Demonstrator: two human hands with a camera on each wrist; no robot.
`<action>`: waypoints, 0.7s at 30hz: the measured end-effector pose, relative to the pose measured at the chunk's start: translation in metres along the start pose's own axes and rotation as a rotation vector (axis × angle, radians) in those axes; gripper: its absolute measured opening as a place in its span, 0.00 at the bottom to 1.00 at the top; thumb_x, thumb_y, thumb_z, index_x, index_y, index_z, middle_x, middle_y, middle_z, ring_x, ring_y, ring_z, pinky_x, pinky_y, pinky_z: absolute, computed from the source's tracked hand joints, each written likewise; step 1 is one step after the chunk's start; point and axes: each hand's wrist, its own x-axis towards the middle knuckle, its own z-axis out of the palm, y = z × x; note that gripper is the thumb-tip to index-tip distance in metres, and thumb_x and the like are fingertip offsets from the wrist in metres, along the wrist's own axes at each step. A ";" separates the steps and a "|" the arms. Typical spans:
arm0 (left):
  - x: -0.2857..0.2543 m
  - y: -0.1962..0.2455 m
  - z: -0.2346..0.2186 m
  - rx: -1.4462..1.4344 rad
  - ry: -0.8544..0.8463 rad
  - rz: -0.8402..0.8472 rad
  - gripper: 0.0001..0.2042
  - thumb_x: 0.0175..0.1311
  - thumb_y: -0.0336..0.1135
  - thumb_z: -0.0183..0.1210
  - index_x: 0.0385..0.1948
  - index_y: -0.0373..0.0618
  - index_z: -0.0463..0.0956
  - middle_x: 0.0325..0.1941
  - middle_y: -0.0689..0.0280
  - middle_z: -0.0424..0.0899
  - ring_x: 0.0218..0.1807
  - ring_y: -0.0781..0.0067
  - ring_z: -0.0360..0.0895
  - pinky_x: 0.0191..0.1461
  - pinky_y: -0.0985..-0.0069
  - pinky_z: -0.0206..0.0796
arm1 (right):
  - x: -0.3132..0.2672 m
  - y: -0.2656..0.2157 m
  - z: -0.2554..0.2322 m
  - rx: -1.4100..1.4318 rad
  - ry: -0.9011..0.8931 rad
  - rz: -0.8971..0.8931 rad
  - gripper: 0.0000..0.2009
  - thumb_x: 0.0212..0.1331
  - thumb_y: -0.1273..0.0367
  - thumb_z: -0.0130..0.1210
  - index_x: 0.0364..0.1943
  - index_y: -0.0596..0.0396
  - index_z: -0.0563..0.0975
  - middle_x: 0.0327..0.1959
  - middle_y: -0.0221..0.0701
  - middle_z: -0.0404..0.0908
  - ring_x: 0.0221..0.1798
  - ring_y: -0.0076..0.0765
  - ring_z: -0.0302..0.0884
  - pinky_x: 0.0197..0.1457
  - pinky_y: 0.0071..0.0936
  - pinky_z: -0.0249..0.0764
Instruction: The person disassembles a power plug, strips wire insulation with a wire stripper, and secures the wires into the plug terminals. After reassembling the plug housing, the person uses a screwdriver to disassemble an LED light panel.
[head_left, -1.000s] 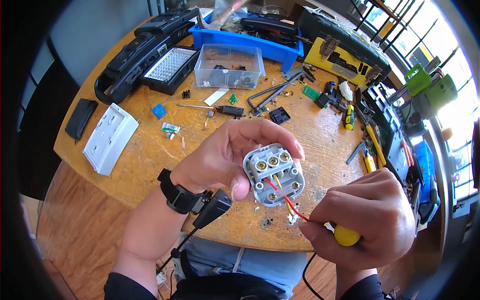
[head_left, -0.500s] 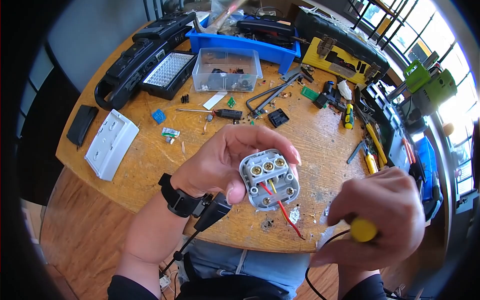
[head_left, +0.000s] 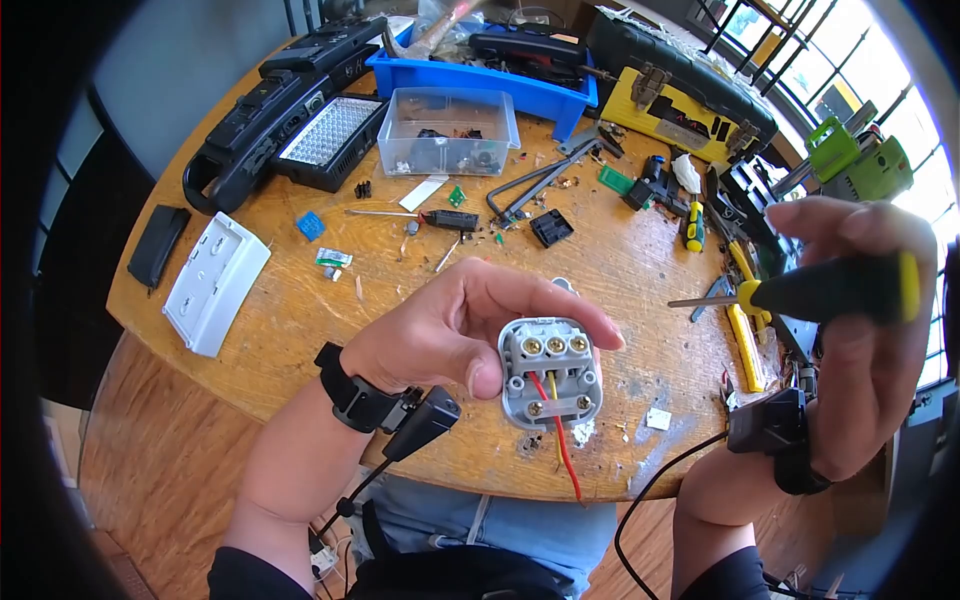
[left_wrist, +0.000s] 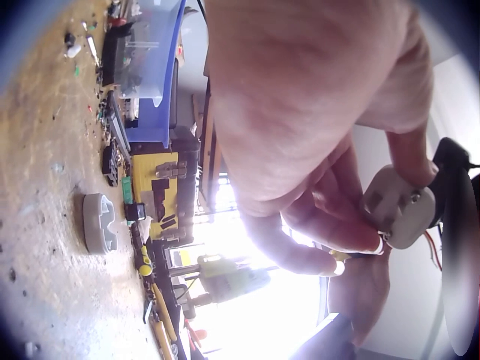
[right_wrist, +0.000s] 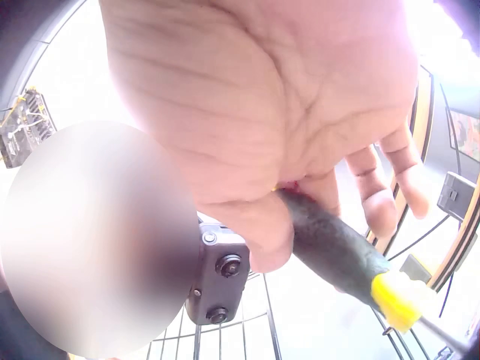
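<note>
Between thumb and fingers, my left hand (head_left: 455, 325) holds a grey electrical socket body (head_left: 515, 385) with its wiring side up. Brass screws sit in a row along its upper part. A red wire (head_left: 564, 455) and a yellow wire run out under a clamp bar at its lower edge. My right hand (head_left: 870, 330) is raised at the right, gripping a black and yellow screwdriver (head_left: 820, 290). The shaft points left, well apart from the socket. In the right wrist view, thumb and fingers pinch the screwdriver's handle (right_wrist: 330, 240), while two other fingers hang loose.
A grey cover piece (left_wrist: 96, 225) lies on the table in the left wrist view. Behind the hands are a slim screwdriver (head_left: 450, 219), a hex key (head_left: 510, 200), a clear box (head_left: 445, 160) and a blue tray (head_left: 545, 95). Yellow-handled tools (head_left: 745, 345) lie at the right, a white housing (head_left: 215, 285) at the left.
My right hand has let go of the red wire and moved up and right. The screwdriver has turned in it, its shaft now pointing left. The socket body has tilted slightly in my left hand.
</note>
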 end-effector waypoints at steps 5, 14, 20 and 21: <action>0.001 0.001 0.003 -0.006 -0.009 -0.054 0.42 0.33 0.57 0.70 0.47 0.28 0.72 0.37 0.53 0.80 0.42 0.65 0.78 0.45 0.74 0.70 | 0.005 -0.001 -0.012 0.330 -0.035 0.071 0.19 0.65 0.61 0.42 0.48 0.65 0.63 0.44 0.44 0.69 0.35 0.33 0.75 0.41 0.30 0.71; 0.000 -0.010 -0.005 -0.099 -0.109 -0.095 0.38 0.37 0.49 0.72 0.49 0.27 0.71 0.45 0.54 0.79 0.46 0.70 0.78 0.50 0.77 0.69 | 0.010 0.000 -0.007 0.463 -0.052 0.088 0.18 0.66 0.62 0.38 0.48 0.65 0.63 0.42 0.42 0.68 0.33 0.32 0.73 0.42 0.30 0.70; 0.001 -0.010 -0.005 -0.123 -0.194 -0.116 0.36 0.41 0.44 0.72 0.51 0.28 0.70 0.48 0.58 0.79 0.46 0.77 0.76 0.51 0.83 0.66 | 0.012 0.000 -0.002 0.554 -0.063 0.095 0.17 0.67 0.62 0.35 0.48 0.65 0.63 0.40 0.41 0.68 0.32 0.31 0.71 0.42 0.31 0.70; 0.001 -0.011 -0.004 -0.126 -0.178 -0.108 0.36 0.42 0.44 0.72 0.51 0.29 0.70 0.47 0.59 0.79 0.45 0.78 0.76 0.49 0.84 0.66 | 0.013 0.000 -0.001 0.569 -0.064 0.096 0.17 0.67 0.62 0.35 0.48 0.65 0.64 0.40 0.41 0.68 0.32 0.31 0.71 0.42 0.31 0.70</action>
